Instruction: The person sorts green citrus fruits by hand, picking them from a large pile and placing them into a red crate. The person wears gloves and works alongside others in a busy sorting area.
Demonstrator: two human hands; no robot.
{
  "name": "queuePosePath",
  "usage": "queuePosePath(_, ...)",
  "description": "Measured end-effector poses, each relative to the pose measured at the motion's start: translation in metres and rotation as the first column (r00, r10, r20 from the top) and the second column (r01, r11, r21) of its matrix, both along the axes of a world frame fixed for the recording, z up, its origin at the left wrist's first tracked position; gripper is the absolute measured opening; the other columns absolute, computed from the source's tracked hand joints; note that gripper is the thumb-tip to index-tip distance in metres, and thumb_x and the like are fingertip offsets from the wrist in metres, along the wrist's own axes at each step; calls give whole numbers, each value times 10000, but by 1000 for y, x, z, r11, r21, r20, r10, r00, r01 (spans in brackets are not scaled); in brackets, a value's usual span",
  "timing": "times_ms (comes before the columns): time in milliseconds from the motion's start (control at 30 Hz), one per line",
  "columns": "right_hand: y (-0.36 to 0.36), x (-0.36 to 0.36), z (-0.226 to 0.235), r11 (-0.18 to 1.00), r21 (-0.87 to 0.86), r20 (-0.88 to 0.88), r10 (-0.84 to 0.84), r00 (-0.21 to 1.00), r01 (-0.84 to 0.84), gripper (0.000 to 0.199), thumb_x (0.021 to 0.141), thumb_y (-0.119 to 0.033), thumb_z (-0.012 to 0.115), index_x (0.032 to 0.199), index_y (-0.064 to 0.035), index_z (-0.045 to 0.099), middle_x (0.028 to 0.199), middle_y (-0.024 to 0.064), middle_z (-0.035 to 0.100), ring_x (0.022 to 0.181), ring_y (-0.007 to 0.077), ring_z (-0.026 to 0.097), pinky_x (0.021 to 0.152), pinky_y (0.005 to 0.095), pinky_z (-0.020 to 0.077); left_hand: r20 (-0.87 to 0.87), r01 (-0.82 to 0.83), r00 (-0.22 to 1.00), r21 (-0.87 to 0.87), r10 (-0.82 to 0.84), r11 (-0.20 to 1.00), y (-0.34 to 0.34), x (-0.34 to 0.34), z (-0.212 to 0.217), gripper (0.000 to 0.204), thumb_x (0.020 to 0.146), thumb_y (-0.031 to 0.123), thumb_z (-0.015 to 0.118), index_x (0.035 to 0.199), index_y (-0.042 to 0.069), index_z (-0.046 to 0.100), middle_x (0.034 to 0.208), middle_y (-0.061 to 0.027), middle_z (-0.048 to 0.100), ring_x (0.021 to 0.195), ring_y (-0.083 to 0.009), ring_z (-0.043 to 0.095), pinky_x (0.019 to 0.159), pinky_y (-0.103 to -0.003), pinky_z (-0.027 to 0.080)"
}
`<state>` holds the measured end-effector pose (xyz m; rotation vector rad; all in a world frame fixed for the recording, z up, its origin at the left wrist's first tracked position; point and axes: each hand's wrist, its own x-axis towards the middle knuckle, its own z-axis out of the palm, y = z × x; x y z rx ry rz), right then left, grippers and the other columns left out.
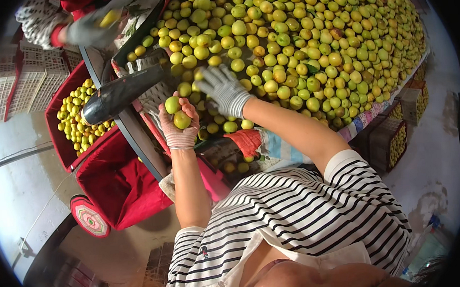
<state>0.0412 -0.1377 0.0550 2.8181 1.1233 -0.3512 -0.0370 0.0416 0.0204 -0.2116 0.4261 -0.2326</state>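
My left hand (180,126), in a pale glove with a striped cuff, is turned palm up. Two round yellow-green fruits, an upper one (173,105) and a lower one (181,120), rest in its curled fingers. Over the edge of a large heap of similar fruit (308,49) reaches my right hand (224,90), in a grey striped glove. Its fingers are spread, touching or just above the fruit, and nothing shows in its grasp. Left of my left hand, a black tapered tube (121,95) points toward the heap.
A co-worker's gloved hand (94,29) is blurred at upper left, near a yellow fruit. Below the metal rail (129,139) are a red-lined bin (55,109) with fruit and a red cloth-lined container (111,182). Filled crates (388,144) stand right of the heap.
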Motion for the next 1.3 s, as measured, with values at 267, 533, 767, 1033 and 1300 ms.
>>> queuePosePath(267, -24, 139, -1, 917, 104, 49, -392, 919, 385, 354, 935, -330, 502, 1217, -121, 550, 1232, 95, 567, 1146, 250, 537, 955, 421, 460, -82, 35, 996, 20, -34, 999, -8, -2, -14, 480, 885, 443, 572, 1158, 49, 593, 978, -122, 631, 799, -245, 601, 672, -354, 550)
queuePosePath(533, 11, 88, -4, 986, -168, 76, 9, 997, 4, 355, 889, -183, 526, 1239, -128, 515, 1177, 118, 559, 1096, 267, 568, 929, 417, 417, -85, 134, 988, 104, -126, 986, -11, 8, -2, 481, 874, 439, 613, 1146, 43, 601, 1167, -154, 625, 1067, -343, 610, 838, -430, 568)
queuePosePath(767, 18, 29, 29, 925, 338, -403, -22, 915, 172, 511, 872, -475, 534, 1279, -169, 495, 1243, 143, 541, 1088, 320, 588, 962, 449, 443, -83, 92, 994, 263, -72, 960, -9, 6, -2, 541, 859, 510, 606, 1186, 79, 603, 1339, -157, 523, 1233, -372, 492, 946, -519, 497)
queuePosePath(1033, -96, 139, 48, 859, -58, -40, -511, 859, 509, 248, 891, -148, 562, 1100, -36, 635, 1011, 156, 678, 909, 283, 670, 797, 411, 533, 54, 87, 995, 39, -89, 995, -12, 8, 10, 527, 837, 490, 642, 1121, 48, 610, 1393, -173, 447, 1363, -384, 322, 981, -498, 484)
queuePosePath(1300, -71, 146, 25, 700, -489, 6, -595, 804, 521, 402, 883, -123, 588, 1254, 6, 506, 1155, 185, 649, 1012, 310, 659, 775, 444, 556, 5, 103, 995, 47, -103, 994, -10, 7, 11, 518, 824, 512, 652, 946, 11, 605, 1232, -171, 544, 1300, -375, 403, 912, -501, 527)
